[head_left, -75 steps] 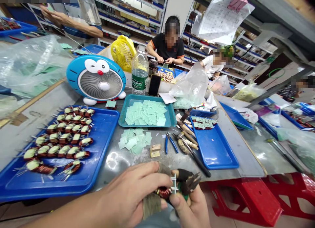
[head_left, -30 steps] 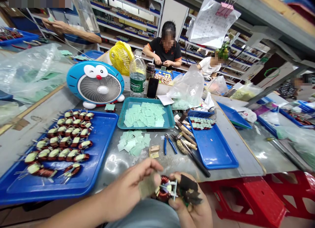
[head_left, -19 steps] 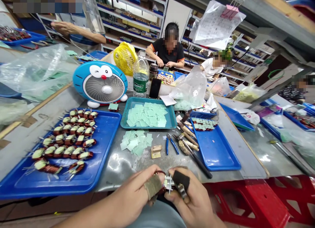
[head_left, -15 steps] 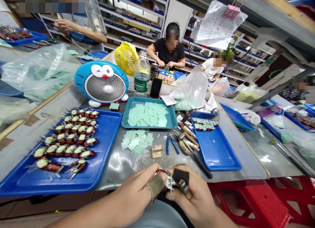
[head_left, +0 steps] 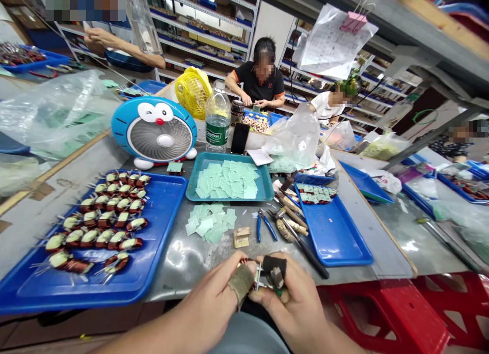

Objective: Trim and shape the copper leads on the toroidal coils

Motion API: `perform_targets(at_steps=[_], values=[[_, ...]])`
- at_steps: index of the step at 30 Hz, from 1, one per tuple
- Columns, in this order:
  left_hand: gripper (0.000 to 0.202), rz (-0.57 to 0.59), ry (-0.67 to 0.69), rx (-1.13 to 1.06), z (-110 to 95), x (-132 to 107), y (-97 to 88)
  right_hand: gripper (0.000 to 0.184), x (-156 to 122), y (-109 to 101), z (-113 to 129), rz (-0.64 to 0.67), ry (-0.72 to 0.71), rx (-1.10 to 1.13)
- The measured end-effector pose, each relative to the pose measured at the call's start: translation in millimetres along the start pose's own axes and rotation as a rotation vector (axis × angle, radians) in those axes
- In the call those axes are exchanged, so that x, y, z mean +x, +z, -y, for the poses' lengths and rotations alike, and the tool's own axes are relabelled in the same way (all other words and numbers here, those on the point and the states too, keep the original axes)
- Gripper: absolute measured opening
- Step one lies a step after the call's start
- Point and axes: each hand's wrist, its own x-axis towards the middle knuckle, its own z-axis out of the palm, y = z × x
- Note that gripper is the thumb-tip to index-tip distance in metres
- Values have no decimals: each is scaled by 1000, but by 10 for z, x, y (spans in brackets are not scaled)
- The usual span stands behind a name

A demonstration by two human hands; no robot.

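Note:
My left hand (head_left: 217,288), a cloth band around one finger, is closed on a copper-wound coil (head_left: 243,263), mostly hidden by the fingers. My right hand (head_left: 298,293), with a black finger cover, pinches a thin board (head_left: 258,276) seen edge-on against the coil's wire leads. Tucked in the same hand is a metal tool head (head_left: 276,276) with a green part below it, resembling pliers; the grip hides most of it. Both hands meet just past the table's front edge. Nearest on the tabletop are a small wooden block (head_left: 242,237) and blue-handled pliers (head_left: 265,226).
A blue tray (head_left: 160,242) at left carries rows of coils. Green boards lie in a teal tray (head_left: 190,183) and in a loose pile (head_left: 211,222). Hammers (head_left: 292,221) lie beside a right-hand blue tray (head_left: 340,237). A fan (head_left: 153,132) and bottle (head_left: 217,119) stand behind; co-workers sit beyond.
The camera view has shifted slightly. Both hands sit a little further left in view, and the right hand has turned a bit, showing more of the tool's green part. Both grips persist.

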Motion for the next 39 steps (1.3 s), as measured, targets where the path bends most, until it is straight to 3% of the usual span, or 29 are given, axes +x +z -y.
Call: perform_targets(at_steps=[4,7,10,15,25,32,36,39], values=[[51,80,-56,-23,15,41,-87,27,38,-69,-82,147,-25,5],[64,125,-137,-219,61,100,-152,31,49,-71,-128,55,-17,29],[75,86,-190,-385,138,148,-170,31,44,-12,-157,-22,-17,38],[71,95,-191,-475,193,144,-153,31,23,65,-200,-36,2,70],[54,91,-86,-211,160,71,-157,38,-76,119,-314,49,94,152],[57,92,-131,-208,107,79,-108,34,-68,118,-318,29,72,96],[60,60,-200,-49,92,70,-72,33,-92,164,-316,1,23,98],[56,45,-165,18,119,34,-45,31,-157,195,-308,0,36,132]])
